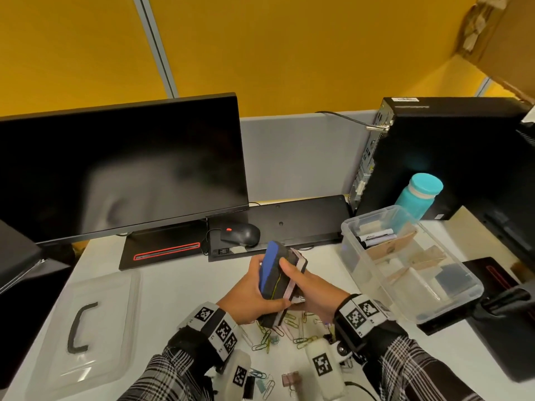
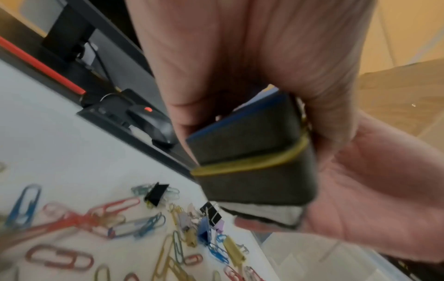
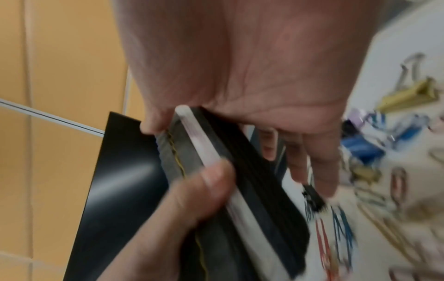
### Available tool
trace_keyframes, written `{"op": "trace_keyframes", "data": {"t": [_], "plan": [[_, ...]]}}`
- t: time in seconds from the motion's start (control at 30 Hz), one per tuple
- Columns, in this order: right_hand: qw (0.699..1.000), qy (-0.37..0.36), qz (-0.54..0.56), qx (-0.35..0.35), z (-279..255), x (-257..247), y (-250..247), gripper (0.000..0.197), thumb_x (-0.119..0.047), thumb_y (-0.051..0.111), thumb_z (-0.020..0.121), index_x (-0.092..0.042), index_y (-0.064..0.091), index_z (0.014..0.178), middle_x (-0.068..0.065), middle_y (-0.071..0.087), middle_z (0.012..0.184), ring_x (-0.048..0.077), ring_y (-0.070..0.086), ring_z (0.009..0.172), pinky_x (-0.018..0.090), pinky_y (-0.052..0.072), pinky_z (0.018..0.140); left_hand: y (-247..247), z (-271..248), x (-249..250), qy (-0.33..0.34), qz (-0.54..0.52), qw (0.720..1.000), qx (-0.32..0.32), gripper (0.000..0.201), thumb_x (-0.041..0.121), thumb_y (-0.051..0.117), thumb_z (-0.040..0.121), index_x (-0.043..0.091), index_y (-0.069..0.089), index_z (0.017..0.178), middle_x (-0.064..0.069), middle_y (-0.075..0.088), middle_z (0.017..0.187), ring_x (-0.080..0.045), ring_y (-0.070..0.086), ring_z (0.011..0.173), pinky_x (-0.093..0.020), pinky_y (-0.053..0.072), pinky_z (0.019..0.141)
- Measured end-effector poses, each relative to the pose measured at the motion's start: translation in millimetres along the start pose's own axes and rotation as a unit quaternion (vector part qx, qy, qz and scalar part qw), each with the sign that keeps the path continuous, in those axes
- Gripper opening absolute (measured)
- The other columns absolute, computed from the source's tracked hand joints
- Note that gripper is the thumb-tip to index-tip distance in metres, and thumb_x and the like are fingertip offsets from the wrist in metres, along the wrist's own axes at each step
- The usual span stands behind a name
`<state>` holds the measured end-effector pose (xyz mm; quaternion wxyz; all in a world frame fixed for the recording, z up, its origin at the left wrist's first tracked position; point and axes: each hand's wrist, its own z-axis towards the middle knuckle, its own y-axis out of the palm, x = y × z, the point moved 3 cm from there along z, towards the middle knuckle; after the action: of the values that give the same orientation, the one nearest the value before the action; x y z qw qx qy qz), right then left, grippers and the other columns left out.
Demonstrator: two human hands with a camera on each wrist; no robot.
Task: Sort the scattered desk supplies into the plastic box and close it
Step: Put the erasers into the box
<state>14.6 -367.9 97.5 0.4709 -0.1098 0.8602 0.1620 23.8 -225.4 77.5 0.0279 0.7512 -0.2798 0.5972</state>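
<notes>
Both hands raised together above desk, forearms converging. Left hand (image 1: 251,296) gripping bundle of erasers (image 1: 279,280) from left, thumb on top. Right hand (image 1: 314,293) clasping same bundle from right, thumb (image 1: 286,267) pressed across.

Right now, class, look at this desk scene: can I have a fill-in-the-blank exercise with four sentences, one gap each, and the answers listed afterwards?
1. Both hands, left hand and right hand, hold a bundle of erasers bound by a yellow ____ band.
2. The plastic box stands open; its lid lies on the desk to the person's ____.
3. Paper clips lie scattered on the ____ desk.
4. Behind the box stands a teal ____.

Answers: rubber; left; white; bottle
</notes>
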Motion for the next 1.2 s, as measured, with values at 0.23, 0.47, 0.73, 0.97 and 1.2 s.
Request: {"op": "trace_keyframes", "data": {"t": [0.23, 0.47, 0.73, 0.97, 1.2], "plan": [[0.99, -0.025, -0.117, 0.076, -18, -30, -48, 0.039, -0.032, 0.07, 0.081, -0.026, 0.048, 0.113, 0.006, 0.067, 0.1, 0.024, 0.07, 0.085, 0.045, 0.057, 0.084, 6, 23, 32, 0.153, 0.451, 0.874, 0.097, 0.079, 0.051, 0.063, 0.08, 0.029, 0.023, 0.144, 0.004, 0.046, 0.136, -0.022, 0.052, 0.111, -0.035, 0.044, 0.094], [0.982, -0.102, -0.074, 0.141, -45, -47, -105, 0.049, -0.013, 0.072, 0.08, -0.016, 0.046, 0.122, -0.001, 0.065, 0.102, 0.017, 0.07, 0.089, 0.037, 0.059, 0.079, 23, 39, 62, 0.074, 0.11, 0.988, 0.076, 0.093, 0.073, 0.061, 0.068, 0.037, 0.021, 0.144, 0.014, 0.029, 0.143, -0.007, 0.035, 0.13, -0.028, 0.034, 0.102], [0.954, -0.163, -0.224, 0.114, -72, -61, -162, 0.063, -0.018, 0.07, 0.082, -0.03, 0.031, 0.129, -0.003, 0.064, 0.11, 0.011, 0.068, 0.09, 0.027, 0.057, 0.069, 72, 72, 94, -0.04, -0.307, 0.951, -0.009, 0.086, 0.026, 0.063, 0.087, 0.031, 0.004, 0.149, -0.006, 0.062, 0.124, -0.021, 0.065, 0.109, -0.04, 0.051, 0.098], [0.844, -0.128, -0.484, 0.19, -89, -74, -233, 0.069, -0.022, 0.08, 0.071, -0.039, 0.035, 0.121, -0.002, 0.048, 0.121, 0.011, 0.055, 0.103, 0.023, 0.048, 0.09, 105, 88, 116, 0.099, 0.072, 0.992, -0.033, 0.065, 0.033, 0.065, 0.087, 0.027, 0.024, 0.136, 0.002, 0.046, 0.134, -0.008, 0.054, 0.114, -0.011, 0.047, 0.087], [0.78, -0.08, -0.577, 0.231, -78, -60, -259, 0.069, -0.019, 0.073, 0.073, -0.029, 0.034, 0.129, 0.004, 0.051, 0.121, 0.024, 0.056, 0.105, 0.04, 0.049, 0.092, 145, 107, 123, 0.157, 0.288, 0.943, 0.06, 0.066, 0.048, 0.076, 0.07, 0.026, 0.042, 0.122, 0.007, 0.044, 0.119, -0.01, 0.048, 0.102, -0.031, 0.049, 0.088]]}}
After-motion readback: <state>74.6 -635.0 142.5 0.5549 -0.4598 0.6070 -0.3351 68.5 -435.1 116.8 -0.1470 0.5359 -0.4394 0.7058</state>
